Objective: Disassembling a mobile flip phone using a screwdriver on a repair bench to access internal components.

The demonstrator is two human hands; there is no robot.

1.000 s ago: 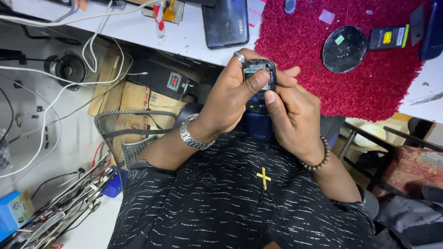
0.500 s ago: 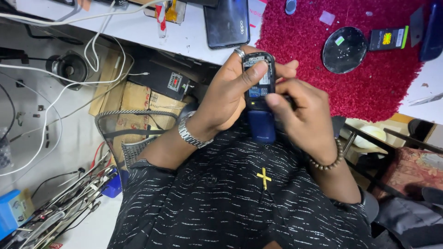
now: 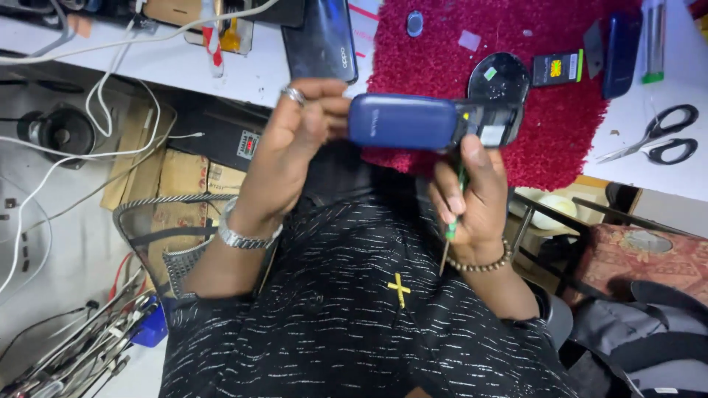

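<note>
Beyond the hands runs the white bench (image 3: 221, 74), and on it, past the right hand, lies a shaggy red mat (image 3: 560, 147). On the mat a round dark disc (image 3: 500, 74) sits just beyond the phone's open end, with a small battery (image 3: 557, 68) and a dark blue cover (image 3: 622, 51) further off. A pair of scissors (image 3: 660, 136) lies on the bare bench to the right of the mat. A dark smartphone (image 3: 321, 37) rests on the bench just past the left hand.

The thing being worked is a dark blue feature phone (image 3: 435, 121), held up in the air between the two hands and above the person's lap. Its long axis runs sideways, from hand to hand, roughly level. The closed blue end points at the left hand; the end with the back open, showing the battery bay, is over the right hand.

The left hand (image 3: 295, 147), ringed and with a metal watch at the wrist, is clamped on the phone's closed end, fingers wrapped round it. The right hand (image 3: 468, 199) sits just under the open end, thumb up against the phone's underside, and it is closed around a thin green-handled tool (image 3: 451, 225) whose shaft points back toward the person's body. So the right hand is the nearer to the open bay, and the tool's working tip, as far as I can tell, is hidden behind the fingers.
</note>
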